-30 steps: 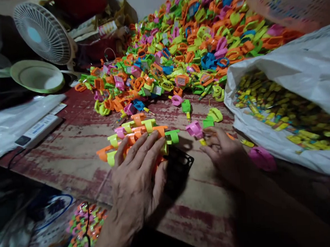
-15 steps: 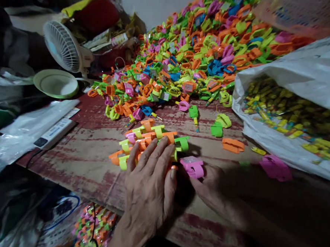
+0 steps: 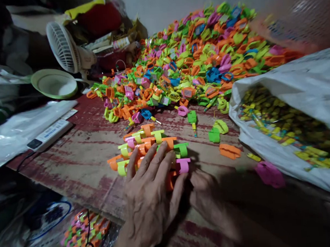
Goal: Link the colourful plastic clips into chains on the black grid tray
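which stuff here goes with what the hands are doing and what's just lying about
Part of it:
- left hand, flat on the plastic pieces
- right hand, near the pink piece
- probably the pile and yellow sticks

Seemingly just lying about:
- fan
- dish
- white box
- clear plastic

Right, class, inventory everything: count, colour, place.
Plastic-piece cluster: one, multicoloured, centre
Loose pieces: several, multicoloured, right
Piece heap: one, multicoloured, back
Sack: one, white, right
Sticks: many, yellowish, inside sack
Basket: one, pinkish, upper right
Desk fan: one, white, left
Dish: one, greenish, left
Box: one, white, left
Sheeting: some, transparent, left
Bagged pieces: many, multicoloured, lower left
Clutter: uncounted, mixed, back
Table: one, reddish, central
Left grip: one, on cluster
Right grip: one, beside cluster
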Action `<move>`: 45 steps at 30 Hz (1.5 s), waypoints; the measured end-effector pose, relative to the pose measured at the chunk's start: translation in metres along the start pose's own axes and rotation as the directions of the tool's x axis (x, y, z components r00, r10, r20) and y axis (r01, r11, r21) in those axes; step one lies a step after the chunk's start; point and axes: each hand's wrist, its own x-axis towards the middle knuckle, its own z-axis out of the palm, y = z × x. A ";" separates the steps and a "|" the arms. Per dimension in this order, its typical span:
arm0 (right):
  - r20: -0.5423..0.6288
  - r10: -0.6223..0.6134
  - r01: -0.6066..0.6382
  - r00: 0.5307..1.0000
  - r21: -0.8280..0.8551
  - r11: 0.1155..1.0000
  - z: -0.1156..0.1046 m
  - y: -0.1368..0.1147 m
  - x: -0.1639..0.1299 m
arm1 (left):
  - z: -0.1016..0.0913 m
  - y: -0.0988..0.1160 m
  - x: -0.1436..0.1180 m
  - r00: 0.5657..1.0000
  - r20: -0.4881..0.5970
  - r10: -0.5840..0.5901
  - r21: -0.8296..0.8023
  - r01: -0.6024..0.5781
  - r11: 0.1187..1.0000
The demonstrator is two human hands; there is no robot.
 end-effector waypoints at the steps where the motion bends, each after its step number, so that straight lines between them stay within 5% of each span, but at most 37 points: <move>1: -0.021 -0.001 0.002 1.000 0.030 1.000 -0.002 0.000 -0.001 | 0.001 -0.002 0.000 0.999 -0.004 0.032 0.014 -0.032 0.999; 7: 0.027 -0.050 0.044 0.998 0.201 0.979 -0.009 0.000 0.004 | -0.011 -0.011 -0.001 0.964 0.084 0.254 0.127 -0.263 0.956; 13: 0.027 0.018 -0.026 0.999 0.316 0.948 -0.005 -0.004 0.004 | -0.015 0.001 0.013 0.975 0.079 0.208 0.371 -0.222 0.902; 16: 0.078 0.019 -0.041 0.997 0.292 0.956 -0.013 0.009 0.001 | -0.003 -0.007 0.017 0.958 0.192 0.213 0.339 -0.269 0.901; 19: 0.135 0.106 -0.128 0.985 0.163 0.978 -0.038 0.029 0.018 | 0.005 -0.017 0.014 0.932 0.265 0.246 0.270 -0.316 0.909; 23: 0.003 0.323 -0.310 0.946 -0.272 0.911 -0.063 0.044 0.074 | 0.003 -0.017 0.014 0.951 0.200 0.234 0.236 -0.278 0.931; 26: 0.035 0.391 -0.331 0.920 -0.469 0.819 -0.056 0.047 0.111 | 0.000 -0.013 0.021 0.947 0.220 0.235 0.202 -0.280 0.938; 30: 0.085 0.468 -0.341 0.880 -0.572 0.746 -0.045 0.045 0.126 | -0.002 -0.013 0.026 0.931 0.287 0.225 0.182 -0.284 0.941; 38: 0.003 0.399 -0.379 0.917 -0.302 0.875 -0.077 0.039 0.063 | -0.005 -0.011 0.028 0.935 0.332 0.122 0.128 -0.173 0.977; 42: 0.085 0.343 -0.346 0.936 0.030 0.938 -0.064 0.031 0.004 | -0.008 -0.006 0.032 0.909 0.411 0.066 0.130 -0.130 0.983; 45: 0.153 0.351 -0.379 0.924 0.241 0.893 -0.047 0.019 -0.023 | -0.011 -0.003 0.034 0.894 0.446 0.033 0.126 -0.099 0.987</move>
